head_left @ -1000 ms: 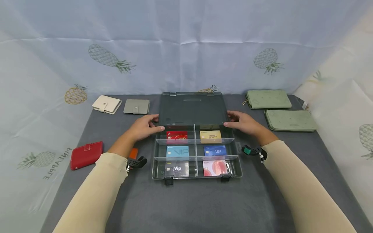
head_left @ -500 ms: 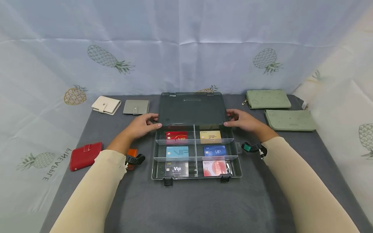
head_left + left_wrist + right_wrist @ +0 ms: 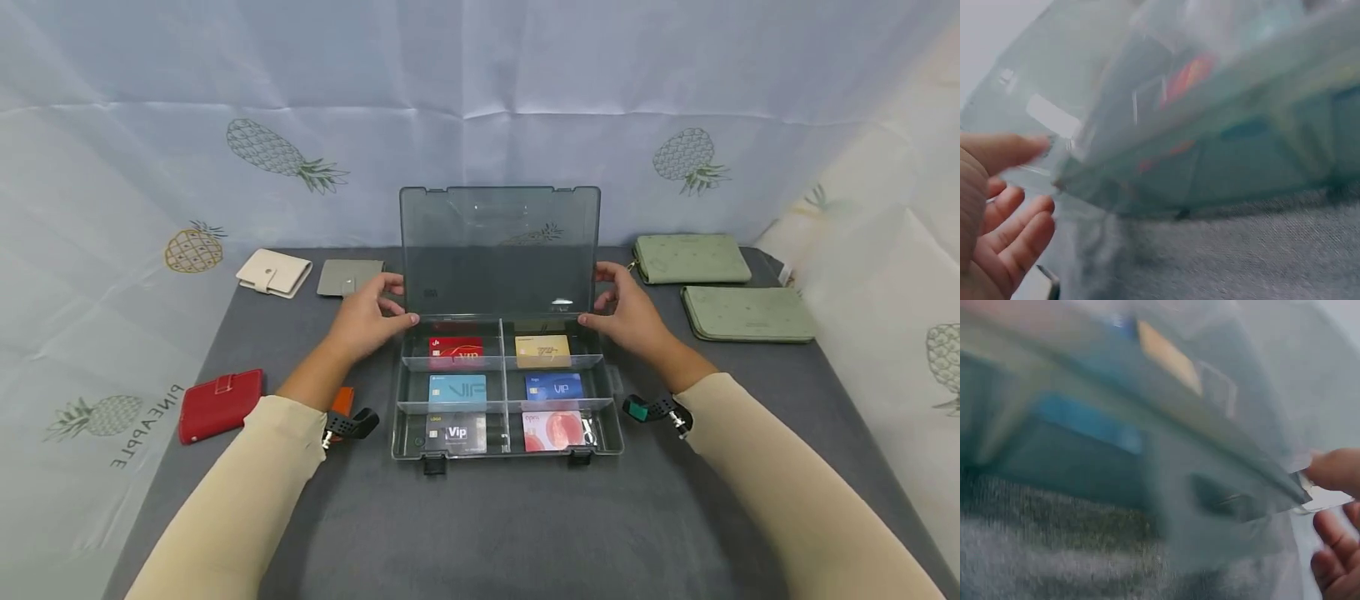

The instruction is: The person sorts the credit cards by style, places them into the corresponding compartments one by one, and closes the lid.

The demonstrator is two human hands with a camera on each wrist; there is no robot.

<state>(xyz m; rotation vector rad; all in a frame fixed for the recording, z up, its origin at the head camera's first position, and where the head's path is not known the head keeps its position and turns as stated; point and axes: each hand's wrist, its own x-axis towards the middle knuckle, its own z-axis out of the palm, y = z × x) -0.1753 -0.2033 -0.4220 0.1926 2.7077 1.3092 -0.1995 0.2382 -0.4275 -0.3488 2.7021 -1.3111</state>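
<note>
A smoky see-through plastic divider box (image 3: 408, 450) stands mid-table, with one bank card in each compartment. They include a red card (image 3: 450, 345), a gold card (image 3: 542, 347) and a pink card (image 3: 551, 432). Its hinged lid (image 3: 498, 258) is raised nearly upright at the back. My left hand (image 3: 367, 317) holds the lid's left side near the hinge, thumb in front and fingers at its edge. On the opposite side my right hand (image 3: 630, 317) holds the lid likewise. Both wrist views are blurred; the right thumb (image 3: 1335, 470) shows beside the lid's corner.
Left of the box lie a cream wallet (image 3: 273, 272), a grey wallet (image 3: 348, 275) and a red wallet (image 3: 221, 406). An orange item (image 3: 342, 402) is partly hidden by the left wrist strap. Two green wallets (image 3: 693, 257) lie at right. A pineapple-print curtain hangs behind.
The lid has swung up from leaning far back to nearly upright. Both hands have risen a little with it, while the box base and cards stay in place.
</note>
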